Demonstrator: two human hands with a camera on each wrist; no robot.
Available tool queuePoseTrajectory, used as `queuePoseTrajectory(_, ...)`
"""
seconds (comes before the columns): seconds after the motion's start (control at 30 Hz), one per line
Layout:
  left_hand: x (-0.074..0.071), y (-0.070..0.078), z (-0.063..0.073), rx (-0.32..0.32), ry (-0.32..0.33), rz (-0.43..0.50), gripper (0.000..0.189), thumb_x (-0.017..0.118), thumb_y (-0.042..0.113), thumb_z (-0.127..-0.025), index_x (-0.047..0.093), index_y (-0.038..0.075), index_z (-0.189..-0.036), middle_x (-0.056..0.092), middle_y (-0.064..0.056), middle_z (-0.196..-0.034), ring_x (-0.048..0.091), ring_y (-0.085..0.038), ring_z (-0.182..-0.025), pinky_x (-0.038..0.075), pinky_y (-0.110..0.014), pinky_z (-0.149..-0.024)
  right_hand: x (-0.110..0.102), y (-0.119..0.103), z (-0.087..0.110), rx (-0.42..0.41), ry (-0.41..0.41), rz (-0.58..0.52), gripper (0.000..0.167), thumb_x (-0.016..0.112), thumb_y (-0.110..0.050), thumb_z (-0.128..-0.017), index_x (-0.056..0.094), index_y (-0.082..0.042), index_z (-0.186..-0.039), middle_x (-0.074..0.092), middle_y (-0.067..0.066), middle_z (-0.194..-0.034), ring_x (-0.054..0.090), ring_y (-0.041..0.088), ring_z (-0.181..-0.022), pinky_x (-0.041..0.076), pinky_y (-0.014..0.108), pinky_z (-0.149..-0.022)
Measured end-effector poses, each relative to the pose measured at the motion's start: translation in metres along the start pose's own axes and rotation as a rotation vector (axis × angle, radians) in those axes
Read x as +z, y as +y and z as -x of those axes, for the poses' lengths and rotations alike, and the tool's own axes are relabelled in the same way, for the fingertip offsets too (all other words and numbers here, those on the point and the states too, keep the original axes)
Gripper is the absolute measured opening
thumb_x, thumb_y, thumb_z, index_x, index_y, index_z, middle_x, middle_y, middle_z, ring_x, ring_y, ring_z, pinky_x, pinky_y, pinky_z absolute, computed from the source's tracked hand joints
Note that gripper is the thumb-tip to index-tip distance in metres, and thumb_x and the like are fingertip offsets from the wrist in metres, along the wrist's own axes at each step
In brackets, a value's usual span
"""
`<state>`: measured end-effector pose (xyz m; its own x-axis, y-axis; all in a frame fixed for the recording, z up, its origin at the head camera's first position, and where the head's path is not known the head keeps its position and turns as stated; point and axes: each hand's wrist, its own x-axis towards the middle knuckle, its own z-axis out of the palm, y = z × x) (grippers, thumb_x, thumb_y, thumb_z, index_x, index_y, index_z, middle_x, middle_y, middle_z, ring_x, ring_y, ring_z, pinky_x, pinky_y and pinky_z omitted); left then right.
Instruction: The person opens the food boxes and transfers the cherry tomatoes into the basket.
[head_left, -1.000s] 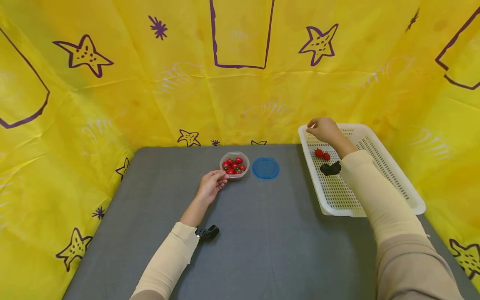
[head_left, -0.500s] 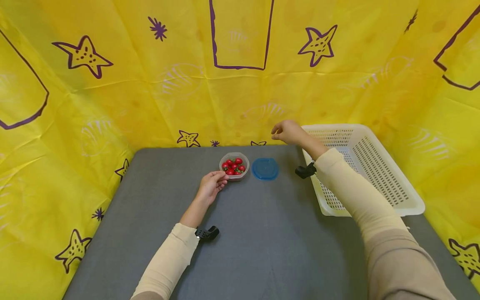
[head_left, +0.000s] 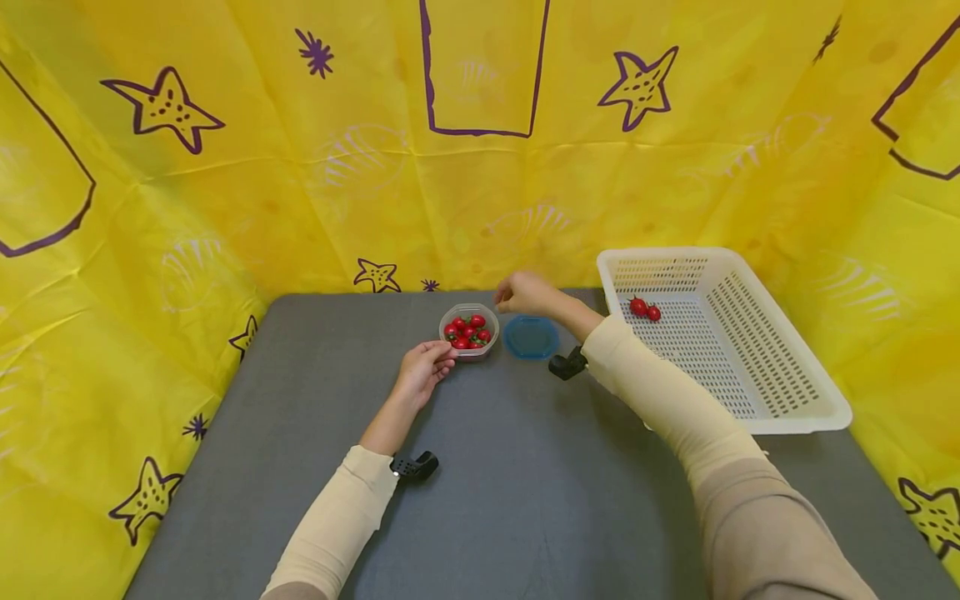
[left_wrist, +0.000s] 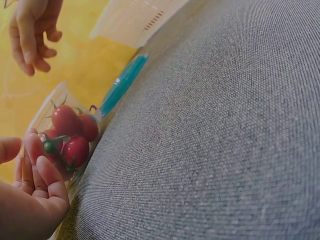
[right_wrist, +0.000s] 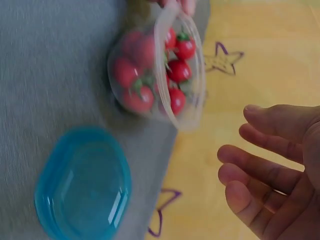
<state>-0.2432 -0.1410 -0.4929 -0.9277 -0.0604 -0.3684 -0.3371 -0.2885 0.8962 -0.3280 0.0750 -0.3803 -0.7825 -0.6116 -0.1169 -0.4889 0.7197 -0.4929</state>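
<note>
A clear plastic container [head_left: 469, 354] with several cherry tomatoes [right_wrist: 179, 71] in it stands on the table, uncovered. My left hand [head_left: 424, 371] pinches its near rim with thumb and fingertips. In the left wrist view, green stems [left_wrist: 48, 146] show on the tomatoes. My right hand [head_left: 528, 295] hangs in the air just right of the container, its fingers loosely bent and nothing between them. Below that hand, a blue lid [head_left: 531, 340] lies flat on the table.
A white perforated plastic basket [head_left: 813, 371] stands on the right of the grey table [head_left: 525, 500], with two tomatoes [head_left: 645, 309] near its left wall. A yellow printed cloth [head_left: 480, 192] hangs behind and along the sides.
My right hand has moved left from over the basket, past its edge, to above the blue lid near the container. My left hand has stayed at the container's rim.
</note>
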Motion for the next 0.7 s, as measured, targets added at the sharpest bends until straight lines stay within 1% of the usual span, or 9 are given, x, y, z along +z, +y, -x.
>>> queuePoseTrajectory(0.13,0.0,0.0,0.0,0.0,0.002,-0.002,0.006,0.056,0.012,-0.098,0.056,0.007,-0.101,0.067,0.007,-0.07,0.058,-0.005,-0.062,0.047,-0.021,-0.065,0.015,-0.009,-0.007,-0.035,-0.034,0.001,0.02,0.065,-0.015,-0.093,0.071,-0.002,-0.106,0.072,0.015,-0.105,0.067,0.029,-0.096,0.054,0.04,-0.085)
queuePoseTrajectory(0.27,0.001,0.001,0.001,0.007,-0.001,-0.005,0.007,0.056,0.012,-0.098,0.057,0.007,-0.102,0.068,0.008,-0.071,0.058,-0.005,-0.063,0.047,-0.021,-0.065,0.029,-0.015,-0.013,-0.063,-0.055,0.033,0.018,0.067,-0.014,-0.091,0.071,-0.002,-0.104,0.073,0.013,-0.103,0.067,0.026,-0.095,0.054,0.038,-0.086)
queuePoseTrajectory(0.37,0.001,0.001,0.001,0.007,0.0,0.0,0.006,0.056,0.012,-0.098,0.057,0.008,-0.101,0.068,0.007,-0.071,0.058,-0.005,-0.063,0.047,-0.021,-0.066,0.037,-0.018,-0.016,-0.053,-0.073,0.045,0.019,0.068,-0.015,-0.091,0.072,-0.003,-0.105,0.073,0.011,-0.102,0.067,0.024,-0.094,0.054,0.036,-0.085)
queuePoseTrajectory(0.47,0.001,0.0,0.001,0.004,0.002,0.011,0.005,0.057,0.012,-0.097,0.057,0.008,-0.099,0.067,0.007,-0.07,0.058,-0.006,-0.062,0.047,-0.021,-0.065,0.044,-0.022,-0.019,-0.037,-0.089,0.064,0.018,0.068,-0.016,-0.09,0.073,-0.004,-0.103,0.074,0.009,-0.1,0.067,0.022,-0.089,0.054,0.034,-0.082)
queuePoseTrajectory(0.6,0.001,0.0,0.001,0.01,-0.002,0.013,0.006,0.056,0.012,-0.098,0.057,0.006,-0.101,0.067,0.007,-0.069,0.058,-0.005,-0.061,0.047,-0.02,-0.064,0.052,-0.024,-0.023,-0.032,-0.102,0.11,0.015,0.069,-0.016,-0.09,0.074,-0.006,-0.1,0.074,0.006,-0.096,0.064,0.019,-0.084,0.053,0.031,-0.077)
queuePoseTrajectory(0.7,0.001,0.0,0.001,0.021,-0.005,0.001,0.008,0.056,0.011,-0.098,0.056,0.005,-0.102,0.067,0.007,-0.069,0.058,-0.005,-0.061,0.047,-0.021,-0.064,0.057,-0.025,-0.024,-0.025,-0.115,0.137,0.014,0.069,-0.017,-0.09,0.074,-0.007,-0.098,0.073,0.005,-0.095,0.061,0.019,-0.084,0.051,0.032,-0.078)
